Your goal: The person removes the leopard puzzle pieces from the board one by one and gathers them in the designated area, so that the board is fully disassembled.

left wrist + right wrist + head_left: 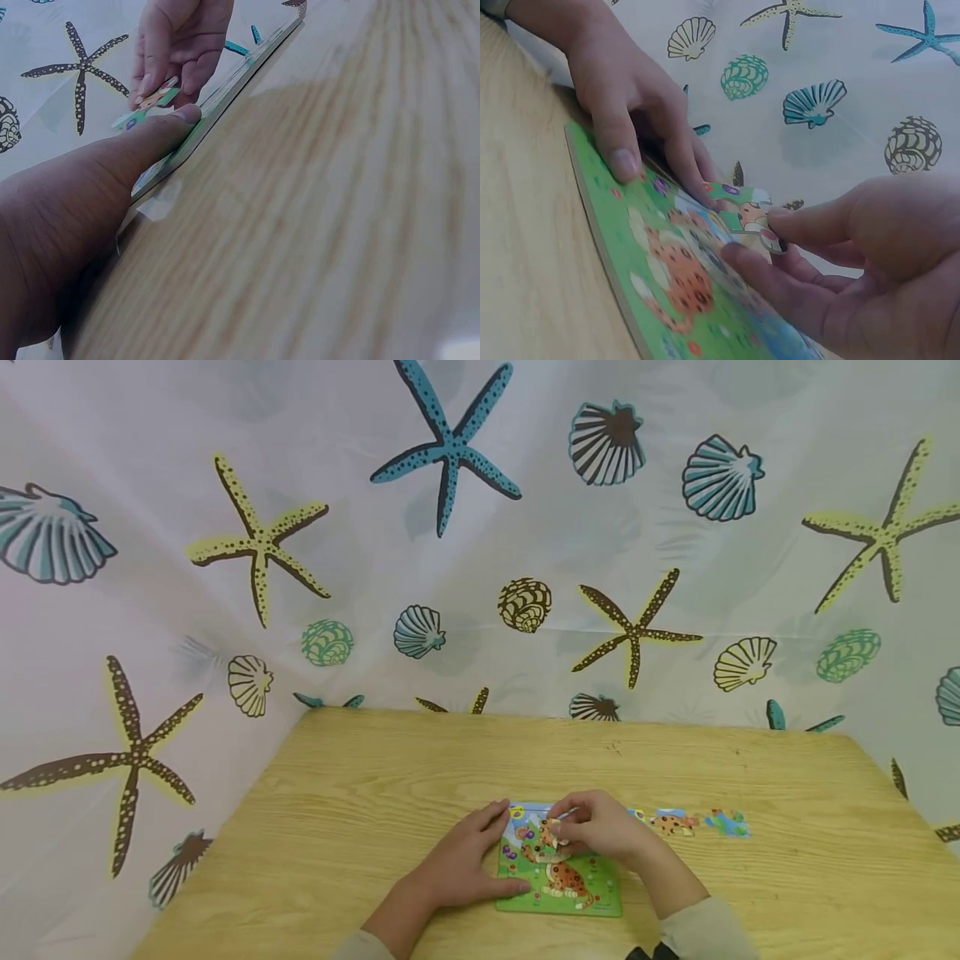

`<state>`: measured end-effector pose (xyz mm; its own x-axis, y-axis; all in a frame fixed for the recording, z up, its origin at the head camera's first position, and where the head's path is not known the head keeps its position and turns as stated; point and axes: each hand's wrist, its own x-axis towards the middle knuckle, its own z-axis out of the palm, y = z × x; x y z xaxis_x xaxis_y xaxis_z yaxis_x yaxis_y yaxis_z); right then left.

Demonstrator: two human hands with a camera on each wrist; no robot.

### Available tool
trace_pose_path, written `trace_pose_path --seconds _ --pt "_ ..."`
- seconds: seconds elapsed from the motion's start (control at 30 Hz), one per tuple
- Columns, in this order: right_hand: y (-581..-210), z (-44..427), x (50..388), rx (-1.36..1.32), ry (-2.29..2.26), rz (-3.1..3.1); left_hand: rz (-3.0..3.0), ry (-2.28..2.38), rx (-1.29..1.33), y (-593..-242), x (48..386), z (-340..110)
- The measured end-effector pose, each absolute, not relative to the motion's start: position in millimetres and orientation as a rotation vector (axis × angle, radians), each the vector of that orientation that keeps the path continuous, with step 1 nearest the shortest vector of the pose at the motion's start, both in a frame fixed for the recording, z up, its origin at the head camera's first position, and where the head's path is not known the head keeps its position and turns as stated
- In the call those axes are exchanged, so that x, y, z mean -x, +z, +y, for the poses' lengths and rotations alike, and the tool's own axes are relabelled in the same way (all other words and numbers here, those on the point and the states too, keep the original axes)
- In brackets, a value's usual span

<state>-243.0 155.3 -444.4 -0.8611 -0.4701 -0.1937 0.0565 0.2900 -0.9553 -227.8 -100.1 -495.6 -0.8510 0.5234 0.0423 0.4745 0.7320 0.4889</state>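
Observation:
A jigsaw puzzle board with a spotted animal on green grass lies flat on the table. My left hand rests at its left side, the fingers stretched toward the far corner and the thumb lying on the board's surface. Over the upper part of the board, my right hand pinches a puzzle piece between thumb and fingers. The right wrist view shows green, orange and white on this piece, held tilted. In the left wrist view, the left thumb presses near the board's edge.
To the right of the board, partly behind the right hand, several loose puzzle pieces lie in a row on the wooden table. A white cloth printed with starfish and shells hangs behind the table and along its sides.

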Motion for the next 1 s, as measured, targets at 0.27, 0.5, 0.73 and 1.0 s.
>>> trace_pose_path --seconds 0.27,0.5,0.73,1.0 --pt "-445 187 240 0.27 -1.672 2.107 2.838 0.757 -0.845 -495 227 -101" --pt "-440 207 232 0.252 -1.65 2.192 2.836 0.757 -0.854 -494 227 -101" --pt "-440 227 228 0.204 -1.651 2.227 2.836 0.743 -0.849 -496 228 -102" --pt "-450 245 222 0.073 -1.622 2.24 2.831 0.754 -0.847 -496 229 -102"
